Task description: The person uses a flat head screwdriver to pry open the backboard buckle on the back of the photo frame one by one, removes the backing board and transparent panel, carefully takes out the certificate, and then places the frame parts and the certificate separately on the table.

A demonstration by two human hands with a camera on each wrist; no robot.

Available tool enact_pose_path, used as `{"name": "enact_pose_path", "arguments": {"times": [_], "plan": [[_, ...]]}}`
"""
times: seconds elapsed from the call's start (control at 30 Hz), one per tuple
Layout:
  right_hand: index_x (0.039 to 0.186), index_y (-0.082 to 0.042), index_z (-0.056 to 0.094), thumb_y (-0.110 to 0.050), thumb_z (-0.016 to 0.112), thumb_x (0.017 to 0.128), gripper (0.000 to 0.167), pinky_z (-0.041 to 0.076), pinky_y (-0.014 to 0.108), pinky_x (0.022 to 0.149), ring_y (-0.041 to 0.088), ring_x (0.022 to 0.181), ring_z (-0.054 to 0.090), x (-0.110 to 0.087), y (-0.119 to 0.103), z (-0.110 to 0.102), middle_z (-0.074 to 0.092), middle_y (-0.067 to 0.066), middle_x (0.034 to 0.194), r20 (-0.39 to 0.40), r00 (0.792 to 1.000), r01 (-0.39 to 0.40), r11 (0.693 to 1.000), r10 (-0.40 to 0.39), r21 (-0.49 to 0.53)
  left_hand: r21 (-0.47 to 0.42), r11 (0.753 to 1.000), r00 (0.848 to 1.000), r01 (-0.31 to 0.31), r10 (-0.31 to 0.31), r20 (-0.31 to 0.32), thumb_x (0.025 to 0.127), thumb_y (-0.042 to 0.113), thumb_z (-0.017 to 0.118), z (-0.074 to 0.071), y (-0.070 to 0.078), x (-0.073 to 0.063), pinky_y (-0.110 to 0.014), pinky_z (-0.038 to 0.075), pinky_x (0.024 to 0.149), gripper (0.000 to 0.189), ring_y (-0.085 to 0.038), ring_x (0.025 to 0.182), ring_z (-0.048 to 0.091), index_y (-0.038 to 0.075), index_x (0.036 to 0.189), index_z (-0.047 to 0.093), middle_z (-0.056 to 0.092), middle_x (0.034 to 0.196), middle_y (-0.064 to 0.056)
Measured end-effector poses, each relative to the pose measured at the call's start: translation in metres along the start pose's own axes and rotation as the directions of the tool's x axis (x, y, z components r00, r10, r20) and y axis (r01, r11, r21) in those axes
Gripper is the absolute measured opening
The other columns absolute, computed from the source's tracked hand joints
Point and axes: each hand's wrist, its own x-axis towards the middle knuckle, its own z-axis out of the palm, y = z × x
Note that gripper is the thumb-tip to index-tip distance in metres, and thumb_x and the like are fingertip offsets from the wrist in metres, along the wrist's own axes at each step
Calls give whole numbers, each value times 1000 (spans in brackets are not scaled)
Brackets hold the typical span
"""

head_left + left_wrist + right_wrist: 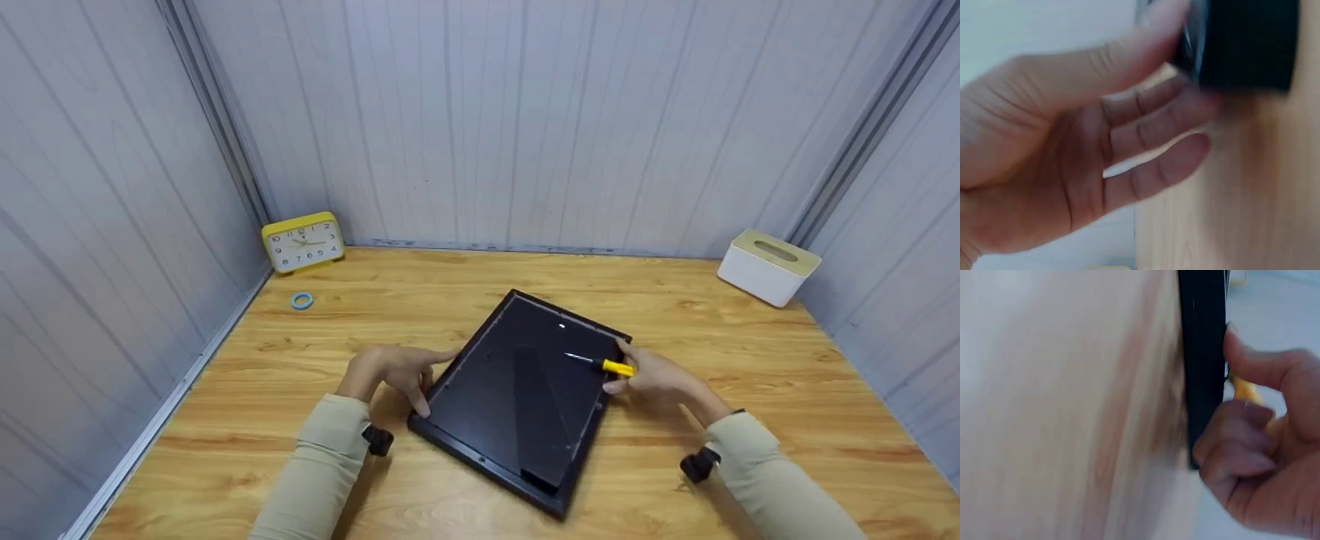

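A black picture frame lies slanted at the middle of the table, its back up, with a long tapered stand flap on the backing. My left hand grips its left edge; in the left wrist view the thumb presses one face and the fingers reach behind the dark edge. At the opposite edge, my right hand holds a small screwdriver with a yellow handle, the metal tip pointing left over the backing. Curled fingers of that hand also touch the frame's side in the right wrist view.
A yellow alarm clock stands in the back left corner, with a blue ring in front of it. At the back right is a white tissue box with a wood-coloured lid. Pale panel walls enclose the table on three sides.
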Motion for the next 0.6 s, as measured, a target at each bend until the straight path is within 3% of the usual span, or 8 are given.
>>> {"name": "enact_pose_path", "arguments": {"times": [0.13, 0.33, 0.4, 0.47, 0.53, 0.57, 0.6], "plan": [[160, -3, 2, -30, 78, 88, 109, 20, 59, 116, 48, 145, 16, 14, 13, -14, 8, 38, 157, 93, 995, 25, 995, -34, 95, 13, 999, 998, -45, 44, 36, 76, 23, 88, 14, 8, 5, -40, 38, 111, 123, -25, 119, 60, 25, 162, 0, 63, 128, -20], [160, -4, -2, -23, 76, 91, 106, 29, 56, 112, 49, 142, 21, 34, 18, -29, 2, 36, 159, 185, 980, 50, 992, -71, 111, 26, 999, 999, -37, 38, -23, 71, 29, 92, 34, 20, 3, -37, 39, 110, 130, -19, 121, 58, 12, 162, 0, 63, 129, -19], [161, -11, -1, -21, 75, 92, 104, 44, 48, 96, 44, 124, 46, 42, 15, -34, 19, 37, 156, 222, 975, 3, 994, -27, 109, 39, 998, 997, -45, 47, -62, 70, 33, 92, 40, 25, 1, -38, 37, 112, 131, -22, 129, 51, 8, 161, 2, 57, 139, -21], [162, -17, -1, -20, 74, 93, 102, 45, 38, 71, 31, 88, 58, 48, 10, -40, 27, 34, 154, 260, 965, -52, 993, 22, 107, 54, 997, 993, -57, 62, -97, 69, 36, 93, 45, 29, -1, -39, 35, 113, 132, -26, 135, 45, 5, 160, 3, 48, 146, -23], [162, -23, -3, -17, 73, 93, 102, 32, 33, 57, 19, 59, 41, 55, 5, -45, 36, 35, 146, 300, 952, -103, 989, 68, 103, 59, 996, 990, -61, 68, -125, 69, 38, 92, 50, 34, -4, -40, 31, 115, 133, -29, 141, 37, 2, 160, 3, 37, 153, -25], [162, -26, -3, -16, 72, 93, 102, 27, 32, 55, 15, 54, 31, 58, 3, -47, 39, 34, 143, 315, 945, -133, 986, 94, 105, 62, 996, 988, -62, 70, -135, 68, 39, 92, 53, 37, -4, -40, 29, 117, 134, -29, 143, 32, 1, 159, 3, 31, 157, -25], [162, -27, -2, -15, 72, 93, 102, 28, 30, 53, 12, 52, 31, 60, 1, -49, 36, 32, 146, 318, 942, -143, 985, 107, 92, 74, 996, 987, -56, 66, -143, 68, 41, 92, 56, 40, -5, -41, 27, 118, 134, -31, 144, 30, -1, 159, 3, 28, 158, -26]]}}
